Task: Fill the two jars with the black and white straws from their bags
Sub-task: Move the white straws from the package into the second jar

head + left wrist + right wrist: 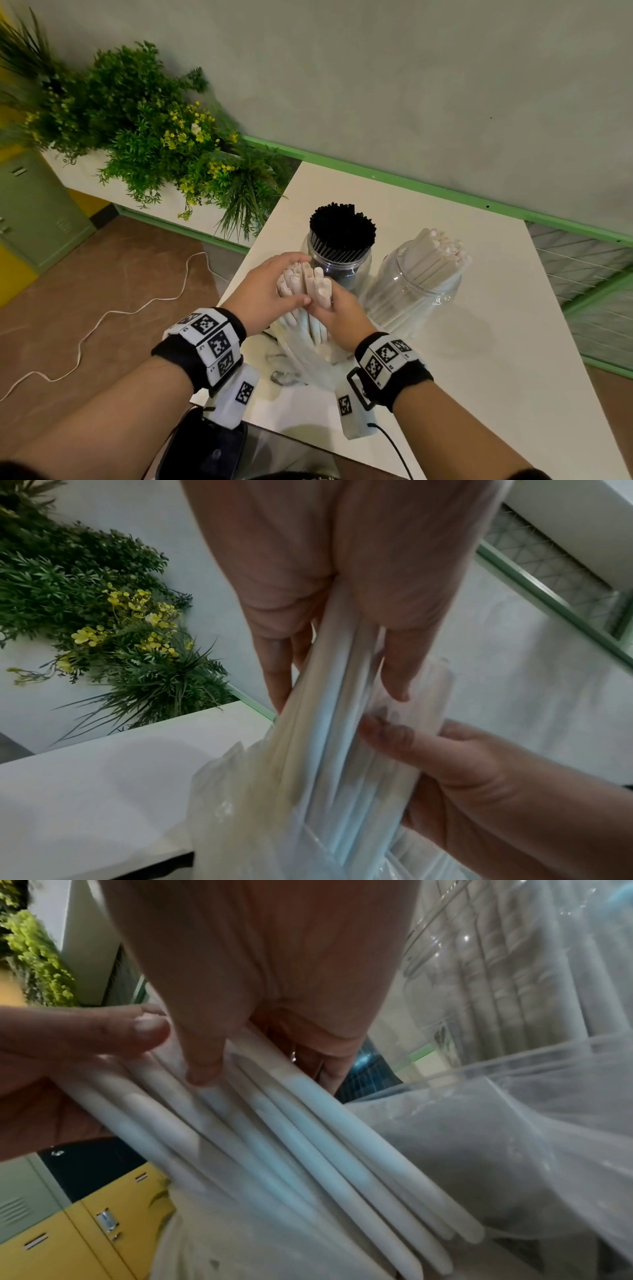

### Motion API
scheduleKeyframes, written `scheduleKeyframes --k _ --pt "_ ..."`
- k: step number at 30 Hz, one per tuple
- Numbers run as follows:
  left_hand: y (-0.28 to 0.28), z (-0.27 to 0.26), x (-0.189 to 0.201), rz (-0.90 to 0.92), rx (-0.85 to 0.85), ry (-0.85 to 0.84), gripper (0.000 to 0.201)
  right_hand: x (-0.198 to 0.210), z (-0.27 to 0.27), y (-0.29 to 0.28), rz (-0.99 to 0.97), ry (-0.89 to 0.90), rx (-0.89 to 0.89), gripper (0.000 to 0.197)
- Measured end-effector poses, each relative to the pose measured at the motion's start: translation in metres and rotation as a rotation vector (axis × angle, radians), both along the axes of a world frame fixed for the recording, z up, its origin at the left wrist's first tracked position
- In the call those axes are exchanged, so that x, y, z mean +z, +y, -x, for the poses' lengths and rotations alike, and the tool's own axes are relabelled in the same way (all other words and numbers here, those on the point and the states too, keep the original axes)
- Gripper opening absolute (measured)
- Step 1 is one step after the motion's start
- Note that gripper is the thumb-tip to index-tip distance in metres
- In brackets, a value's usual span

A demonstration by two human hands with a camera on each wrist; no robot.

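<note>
Far jar [337,262] on the table [496,342] is packed with black straws [342,226]; right jar [411,294] holds white straws [435,253]. Near these, left hand [270,294] and right hand [339,315] both clasp a white straw bundle [305,284] standing in a clear bag [308,353].

No legible text; wrist bands [205,342] carry square b/w marker codes, tiny digits unreadable.
</note>
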State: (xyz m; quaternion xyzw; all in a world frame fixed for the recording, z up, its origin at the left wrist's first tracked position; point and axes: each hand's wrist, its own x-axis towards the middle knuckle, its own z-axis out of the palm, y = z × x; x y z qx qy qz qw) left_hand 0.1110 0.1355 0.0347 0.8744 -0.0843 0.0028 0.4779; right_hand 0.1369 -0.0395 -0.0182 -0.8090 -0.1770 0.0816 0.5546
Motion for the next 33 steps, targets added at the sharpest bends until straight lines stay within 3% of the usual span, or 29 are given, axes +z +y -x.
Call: scheduleKeyframes --k 5,10,17,21,23,27,30,33 --pt "-0.002 0.002 0.000 0.024 0.062 -0.039 0.039 0.009 0.002 0.000 -0.038 0.062 0.047 0.028" --pt "-0.011 0.007 0.001 0.075 0.064 -0.063 0.032 0.017 0.001 -0.010 -0.027 0.095 0.085 0.029" --pt "-0.036 0.012 0.008 0.126 0.009 -0.066 0.032 0.035 0.002 -0.045 0.134 0.154 0.179 0.024" --pt "-0.049 0.007 0.009 0.112 -0.034 -0.062 0.027 0.046 0.005 -0.057 -0.161 0.474 0.182 0.027" --pt "-0.053 0.005 0.008 0.097 -0.040 -0.048 0.025 0.042 0.005 -0.062 -0.218 0.537 0.175 0.036" --pt "-0.054 0.002 0.006 0.066 -0.035 -0.035 0.030 0.036 0.006 -0.063 -0.089 0.444 0.126 0.059" --pt "-0.051 0.002 0.006 0.048 -0.041 -0.047 0.032 0.037 0.008 -0.063 0.161 0.245 0.172 0.057" --pt "-0.050 0.001 0.005 0.029 -0.044 -0.045 0.031 0.040 0.009 -0.064 0.263 0.163 0.161 0.048"
